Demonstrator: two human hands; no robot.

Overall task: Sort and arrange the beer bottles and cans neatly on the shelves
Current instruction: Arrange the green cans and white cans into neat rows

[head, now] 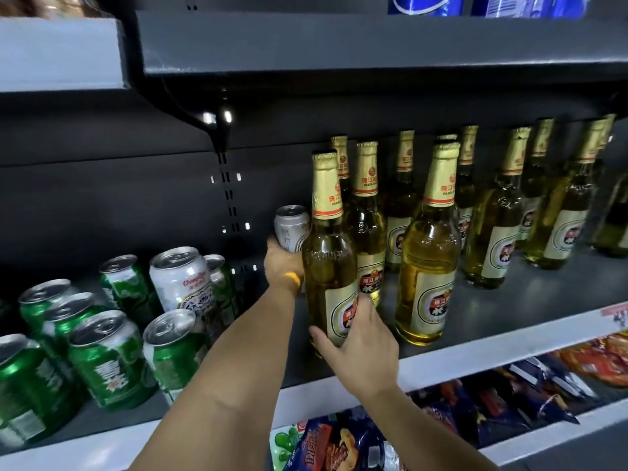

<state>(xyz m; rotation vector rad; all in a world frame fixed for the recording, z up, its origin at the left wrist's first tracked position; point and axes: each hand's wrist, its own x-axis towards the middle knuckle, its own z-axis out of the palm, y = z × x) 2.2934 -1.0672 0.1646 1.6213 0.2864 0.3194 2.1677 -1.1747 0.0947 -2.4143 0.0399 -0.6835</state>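
Observation:
My left hand (283, 266) grips a silver can (291, 227) from below, deep in the shelf just left of the bottles. My right hand (360, 348) wraps around the lower label of a gold-capped beer bottle (328, 253) that stands upright at the front of the dark shelf (475, 331). Several more bottles of the same kind (428, 253) stand to its right and behind it. On the left part of the shelf stand several green cans (108, 358) and a taller white can (181, 280).
A second shelf board (339, 42) overhangs close above the bottle tops. Below the white shelf edge lie packaged snacks (475, 402). Bare shelf floor lies between the cans and the bottles, where my arms reach in.

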